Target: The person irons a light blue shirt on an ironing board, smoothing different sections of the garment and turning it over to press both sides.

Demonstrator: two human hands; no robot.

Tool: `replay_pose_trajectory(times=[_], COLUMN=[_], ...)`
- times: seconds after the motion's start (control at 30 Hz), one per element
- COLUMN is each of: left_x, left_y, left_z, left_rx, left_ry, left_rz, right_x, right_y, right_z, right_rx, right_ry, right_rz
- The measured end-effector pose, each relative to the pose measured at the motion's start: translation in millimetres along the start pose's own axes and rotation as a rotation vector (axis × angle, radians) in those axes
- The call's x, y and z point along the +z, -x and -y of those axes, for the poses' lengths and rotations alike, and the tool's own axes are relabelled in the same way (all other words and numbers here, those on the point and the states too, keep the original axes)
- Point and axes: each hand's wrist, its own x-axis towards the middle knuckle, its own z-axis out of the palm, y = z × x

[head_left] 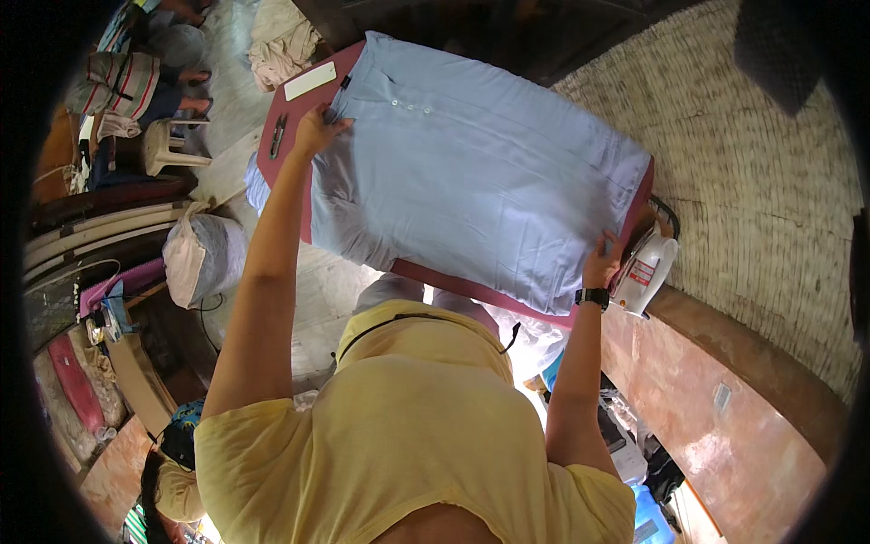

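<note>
A light blue shirt [471,163] with a short row of buttons lies spread across a maroon-covered ironing board [426,276]. Its neck end is at the left and its hem at the right. My left hand [319,132] rests at the shirt's neck and shoulder edge, thumb and fingers apart. At the near right corner, my right hand [600,263] has its fingers closed on the shirt's hem. A white iron with red markings [645,270] stands at the board's right end, just beside my right hand. Dark thread snips [277,136] lie left of my left hand.
A white rectangular piece [310,81] lies on the board's far left end. A stuffed bag [204,257] and a plastic stool [172,148] are on the left. Another person's legs [172,95] show at the far left. A woven mat [725,163] spreads beyond the board.
</note>
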Motion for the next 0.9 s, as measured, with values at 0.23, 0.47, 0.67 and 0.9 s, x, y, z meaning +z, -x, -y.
replay_pose_trajectory(times=[0.23,0.47,0.67,0.9], left_x=[17,17,16,99], left_y=[19,58,90,119], left_z=[14,81,25,-140], left_rx=[0.005,0.019,0.065,0.698], left_ry=[-0.011,0.284,-0.100,0.226], left_rz=[-0.138,-0.220,-0.532,-0.064], right_x=[-22,-44,-50,-34], right_y=[19,127,131,130], right_z=[26,-44,-14,-29], right_rx=[0.301,0.341,0.444,0.573], right_ry=[0.021,-0.096,-0.164,-0.199], right_rz=[-0.011,0.227,0.057,-0.023])
